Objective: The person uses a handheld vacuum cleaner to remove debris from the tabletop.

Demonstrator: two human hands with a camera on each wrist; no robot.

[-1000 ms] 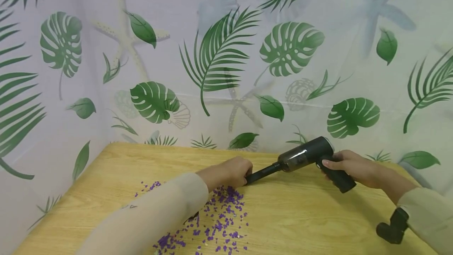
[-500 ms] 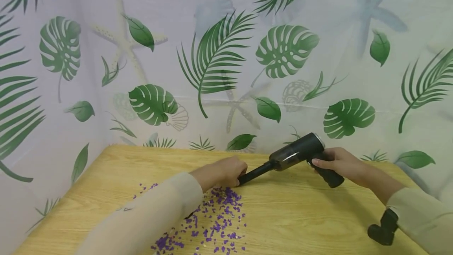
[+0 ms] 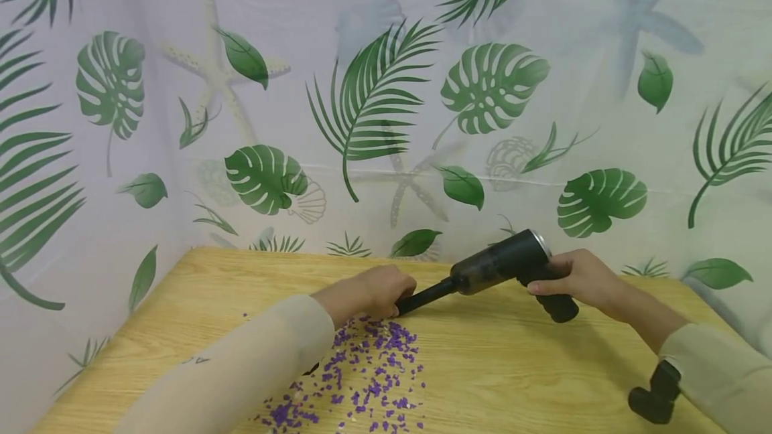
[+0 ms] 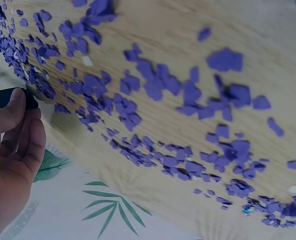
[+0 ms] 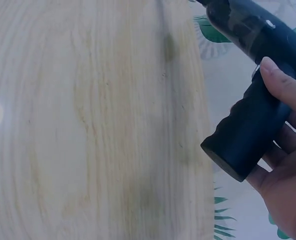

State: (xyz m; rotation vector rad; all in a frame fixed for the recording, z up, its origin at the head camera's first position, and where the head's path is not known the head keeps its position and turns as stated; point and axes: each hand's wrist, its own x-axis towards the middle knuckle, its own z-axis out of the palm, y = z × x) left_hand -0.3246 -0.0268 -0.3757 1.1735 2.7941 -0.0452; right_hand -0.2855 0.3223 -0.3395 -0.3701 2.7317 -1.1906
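My right hand [image 3: 582,280] grips a black handheld vacuum cleaner [image 3: 497,263] near the top of its pistol handle, thumb along the side. Its body tilts up to the right, and its narrow nozzle [image 3: 427,297] slopes down left toward the tabletop. At the nozzle's tip my left hand [image 3: 382,290] pinches the tube between thumb and fingers, just beyond the scattered purple paper bits [image 3: 392,340]. In the left wrist view the black nozzle end [image 4: 30,100] is right at the edge of the purple bits [image 4: 157,80]. The right wrist view shows the ribbed handle [image 5: 247,125] within my hand.
The wooden table [image 3: 512,367] runs back to a white curtain [image 3: 386,106] printed with green leaves and starfish. Purple bits spread toward the front, partly hidden by my left sleeve [image 3: 241,360]. A black wrist-worn device [image 3: 657,394] hangs under my right sleeve.
Both hands and the vacuum have shifted left, the nozzle tip staying pinched. Fewer purple bits show left of the left forearm. The right hand has drawn in with the handle.
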